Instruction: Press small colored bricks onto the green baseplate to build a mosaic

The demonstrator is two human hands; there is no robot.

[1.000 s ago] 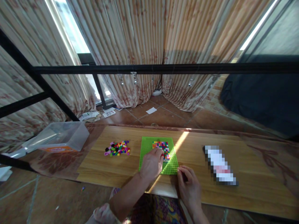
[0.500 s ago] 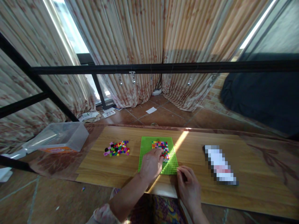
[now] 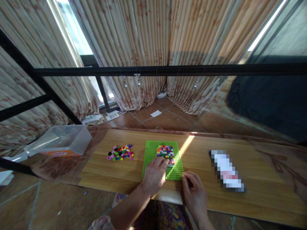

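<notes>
A green studded baseplate (image 3: 149, 150) lies on the wooden table, bearing a block of small multicoloured toy bricks (image 3: 165, 150) set close together. My left hand (image 3: 154, 175) reaches over the plate's lower left, its bent fingertips at the lower part of the block. Whatever is under those fingers is hidden. At the plate's near right corner, my right hand (image 3: 194, 187) is closed, with thumb and forefinger pinching the edge. Off to the left is a loose pile of coloured bricks (image 3: 121, 152).
A clear plastic bin (image 3: 79, 137) with an orange label stands at the table's left end. A blurred-out phone-like object (image 3: 226, 171) lies to the right. Beyond the wooden table (image 3: 100, 172), a black metal rail (image 3: 153, 71) crosses before the curtains.
My left hand has slid slightly down and toward me over the brick block, uncovering more of its upper left. My right hand stays at the plate's corner.
</notes>
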